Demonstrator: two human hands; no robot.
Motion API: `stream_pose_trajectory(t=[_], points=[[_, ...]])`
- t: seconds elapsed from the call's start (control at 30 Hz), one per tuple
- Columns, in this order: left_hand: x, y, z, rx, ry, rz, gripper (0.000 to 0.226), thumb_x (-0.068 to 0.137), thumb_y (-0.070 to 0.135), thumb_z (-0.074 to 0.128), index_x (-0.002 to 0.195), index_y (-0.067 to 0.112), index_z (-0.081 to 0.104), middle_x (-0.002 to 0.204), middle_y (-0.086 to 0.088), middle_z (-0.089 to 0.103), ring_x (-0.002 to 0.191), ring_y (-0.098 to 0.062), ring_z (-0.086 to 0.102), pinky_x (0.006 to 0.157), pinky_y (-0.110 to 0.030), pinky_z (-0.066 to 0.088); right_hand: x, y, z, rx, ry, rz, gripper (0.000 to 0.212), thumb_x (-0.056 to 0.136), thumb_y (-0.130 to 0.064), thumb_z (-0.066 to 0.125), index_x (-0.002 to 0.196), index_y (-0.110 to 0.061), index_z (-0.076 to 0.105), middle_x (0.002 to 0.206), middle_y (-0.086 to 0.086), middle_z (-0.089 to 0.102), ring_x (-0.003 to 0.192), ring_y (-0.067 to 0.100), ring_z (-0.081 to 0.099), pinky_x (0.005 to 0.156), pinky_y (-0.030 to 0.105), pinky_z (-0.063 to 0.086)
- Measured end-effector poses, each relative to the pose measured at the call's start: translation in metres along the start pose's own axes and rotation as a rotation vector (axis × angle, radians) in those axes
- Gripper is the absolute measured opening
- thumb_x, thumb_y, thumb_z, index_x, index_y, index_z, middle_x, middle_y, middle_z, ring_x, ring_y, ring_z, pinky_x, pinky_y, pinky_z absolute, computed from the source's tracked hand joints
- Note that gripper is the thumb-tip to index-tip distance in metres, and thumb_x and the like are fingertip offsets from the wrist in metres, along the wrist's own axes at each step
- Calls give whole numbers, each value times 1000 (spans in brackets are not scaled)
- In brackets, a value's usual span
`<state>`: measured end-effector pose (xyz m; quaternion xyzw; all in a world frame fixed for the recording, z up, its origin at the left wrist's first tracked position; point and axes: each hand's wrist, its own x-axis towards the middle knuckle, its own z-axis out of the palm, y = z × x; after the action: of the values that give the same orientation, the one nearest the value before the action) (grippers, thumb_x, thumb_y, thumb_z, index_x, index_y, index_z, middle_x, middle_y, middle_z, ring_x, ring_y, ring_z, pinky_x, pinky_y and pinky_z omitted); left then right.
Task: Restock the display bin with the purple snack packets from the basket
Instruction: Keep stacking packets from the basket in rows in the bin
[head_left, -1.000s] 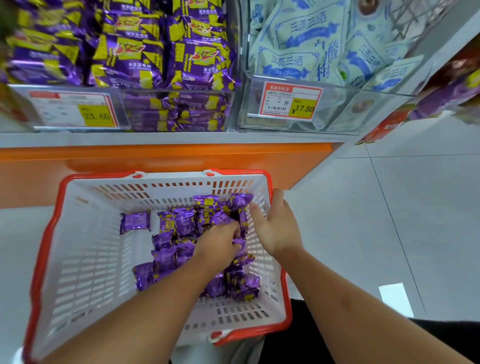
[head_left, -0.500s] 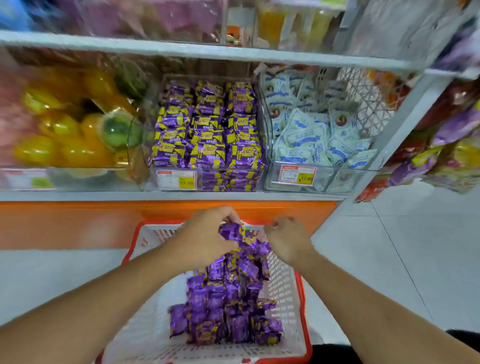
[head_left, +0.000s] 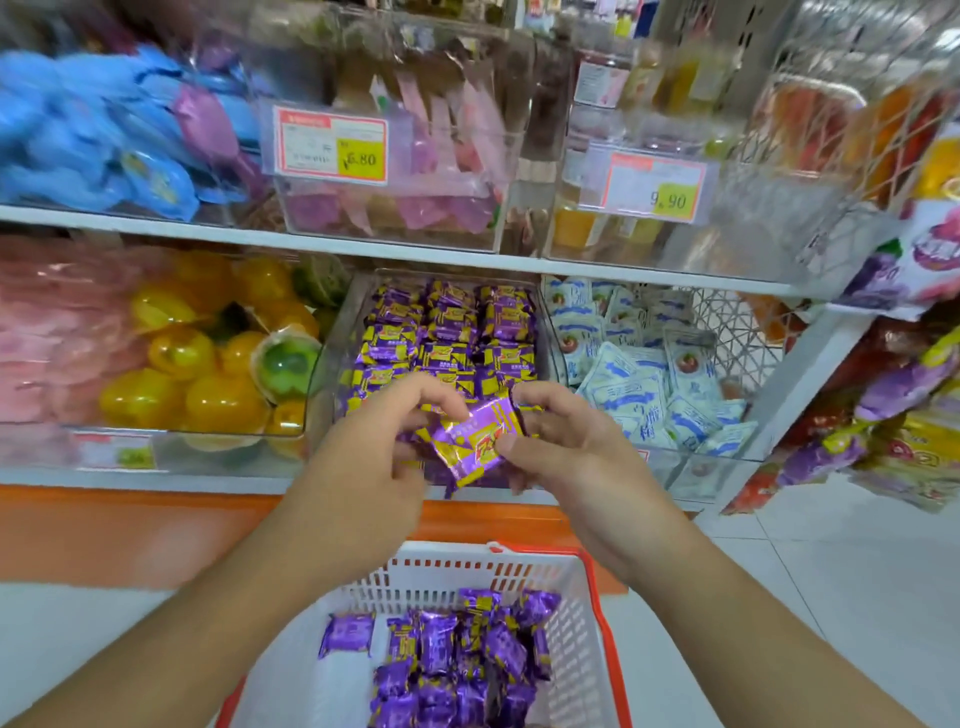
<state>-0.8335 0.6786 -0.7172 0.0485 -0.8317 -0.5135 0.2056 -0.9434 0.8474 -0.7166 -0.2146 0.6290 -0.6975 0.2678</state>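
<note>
At the shelf (head_left: 415, 260), both hands, left (head_left: 363, 467) and right (head_left: 566, 457), pinch light, crinkly, slippery packets (head_left: 467, 441) by their edges before the bin (head_left: 332, 364).

Display bin (head_left: 340, 332) open-topped, packed with purple packets (head_left: 447, 332); white shelf (head_left: 415, 254) close overhead narrows entry.

Basket (head_left: 589, 613): near end cut off by the bottom edge. Bin (head_left: 337, 364): front wall and price tag hidden behind both hands. Packets (head_left: 470, 441) in hands: count unclear, lower ones covered by fingers. Top shelf goods (head_left: 104, 135): blurred, labels unreadable.
</note>
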Motion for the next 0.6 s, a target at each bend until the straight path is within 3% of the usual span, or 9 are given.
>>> stream_pose_trajectory(t=[0.07, 0.13, 0.2, 0.27, 0.33, 0.47, 0.6], points=[[8, 1, -8, -130, 35, -128, 63, 79, -29, 46, 108, 24, 63, 110, -1, 72, 97, -19, 73, 86, -41, 59, 9, -7, 2, -76, -31, -22, 28, 86, -9, 76, 109, -25, 74, 104, 8, 74, 86, 17, 64, 72, 31, 48], [16, 6, -11, -222, 38, -272, 36, 90, -9, 65, 110, 20, 67, 103, 0, 76, 90, -19, 75, 80, -37, 61, 16, -10, 3, -162, -64, -38, 27, 93, -5, 73, 114, -22, 74, 105, 5, 75, 88, 11, 65, 74, 26, 52], [21, 9, -9, -328, -6, -443, 19, 92, 16, 73, 111, 17, 71, 96, -2, 78, 89, -21, 76, 75, -35, 63, 24, -10, 5, -255, -87, -58, 26, 93, -16, 76, 117, -26, 72, 102, 21, 68, 83, 20, 61, 76, 36, 51], [27, 6, -11, -401, -49, -523, 24, 92, 24, 73, 111, 10, 71, 99, -12, 78, 94, -31, 76, 74, -37, 63, 31, -5, 8, -264, -106, -60, 31, 90, -26, 77, 120, -27, 68, 87, 23, 58, 76, 24, 54, 69, 41, 45], [31, 5, -13, -453, -64, -541, 24, 93, 23, 72, 108, 4, 73, 102, -19, 77, 96, -37, 75, 72, -36, 62, 38, -1, 9, -255, -105, -75, 30, 95, -22, 75, 122, -22, 62, 83, 14, 56, 72, 23, 51, 63, 37, 44], [40, 0, -13, -533, 132, -607, 18, 93, 17, 73, 100, 0, 74, 92, -22, 77, 78, -30, 76, 64, -30, 60, 43, 4, 13, -433, -76, -206, 42, 84, -33, 82, 116, -29, 55, 115, -4, 61, 96, 16, 61, 82, 36, 55], [46, -9, -9, -579, 280, -659, 29, 88, 16, 79, 104, -5, 66, 87, -21, 77, 76, -30, 77, 71, -35, 63, 53, 10, 21, -811, -24, -419, 46, 78, -28, 85, 111, -31, 52, 111, -13, 54, 103, 8, 54, 85, 22, 45]])
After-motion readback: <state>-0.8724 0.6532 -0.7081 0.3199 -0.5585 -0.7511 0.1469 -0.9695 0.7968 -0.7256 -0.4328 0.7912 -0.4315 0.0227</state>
